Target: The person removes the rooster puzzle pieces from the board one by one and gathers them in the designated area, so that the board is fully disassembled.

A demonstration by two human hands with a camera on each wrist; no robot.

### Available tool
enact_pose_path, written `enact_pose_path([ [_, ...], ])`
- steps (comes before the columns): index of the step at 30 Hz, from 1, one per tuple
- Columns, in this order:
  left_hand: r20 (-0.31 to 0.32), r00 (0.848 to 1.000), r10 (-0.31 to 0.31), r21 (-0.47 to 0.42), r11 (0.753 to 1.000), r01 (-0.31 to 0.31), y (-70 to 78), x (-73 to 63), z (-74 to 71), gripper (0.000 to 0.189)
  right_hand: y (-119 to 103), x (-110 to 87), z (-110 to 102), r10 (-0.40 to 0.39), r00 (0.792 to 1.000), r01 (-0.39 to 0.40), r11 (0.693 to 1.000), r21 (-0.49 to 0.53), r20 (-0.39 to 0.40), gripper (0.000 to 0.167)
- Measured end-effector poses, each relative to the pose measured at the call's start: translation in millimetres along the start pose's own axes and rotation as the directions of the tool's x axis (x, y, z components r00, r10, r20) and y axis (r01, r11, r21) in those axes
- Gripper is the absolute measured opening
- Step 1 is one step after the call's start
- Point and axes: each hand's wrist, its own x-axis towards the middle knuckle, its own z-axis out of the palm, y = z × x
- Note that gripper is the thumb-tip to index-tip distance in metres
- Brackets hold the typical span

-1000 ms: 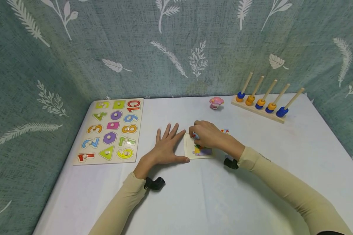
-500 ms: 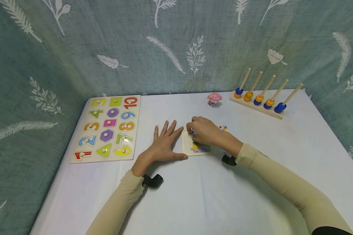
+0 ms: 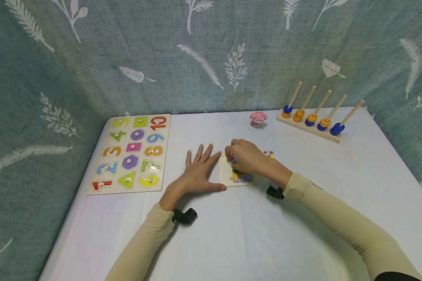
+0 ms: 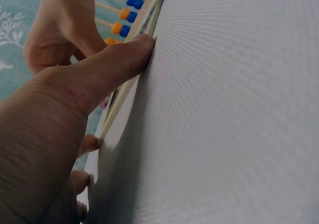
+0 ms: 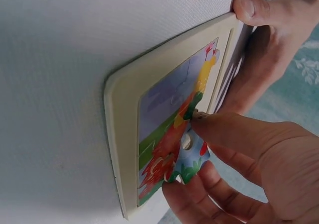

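A small wooden-framed jigsaw puzzle board (image 5: 122,104) lies on the white table, with a colourful picture inside its pale frame. My left hand (image 3: 196,175) has its fingers spread, and the thumb (image 4: 127,59) and index fingertip touch the board's left edge. Over the board, my right hand (image 3: 247,157) pinches a blue and green puzzle piece (image 5: 192,167) between thumb and fingers. That piece appears tilted against the picture, and the hand covers much of it in the head view. More puzzle pieces (image 3: 269,153) show just beyond the right wrist.
A wooden number-and-shape peg board (image 3: 128,156) lies at the left. At the back stands a pink toy figure (image 3: 258,118). A stacking rack (image 3: 309,127) with upright pegs and blue and orange beads is at the back right. Patterned cloth (image 3: 144,50) hangs behind the table.
The head view shifts slightly. Both hands stay almost in the same place, the left against the board and the right gripping the piece over it.
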Motion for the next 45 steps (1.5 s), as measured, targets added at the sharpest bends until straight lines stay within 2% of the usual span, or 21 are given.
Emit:
enact_pose_path([
  [12, -0.003, 1.000, 0.006, 0.013, 1.000, -0.006, -0.8, -1.0, 0.1, 0.111, -1, 1.0, 1, -0.031, 0.999, 0.031, 1.000, -0.001, 0.026, 0.012],
  [25, 0.007, 1.000, -0.008, 0.032, 0.999, 0.008, -0.3, 0.4, 0.8, 0.111, 10, -3.0, -21, -0.058, 0.998, 0.058, 0.998, 0.020, -0.025, 0.014],
  [34, 0.016, 0.999, -0.028, 0.031, 0.999, 0.028, 1.1, -0.8, -1.0, 0.112, 22, -16.3, -33, -0.065, 0.997, 0.065, 0.998, 0.007, -0.037, 0.012],
  [45, 0.013, 0.999, -0.032, 0.042, 0.999, 0.031, 2.1, 0.8, 0.1, 0.113, 43, -46.7, -48, -0.046, 0.994, 0.046, 0.999, -0.002, -0.097, 0.015],
])
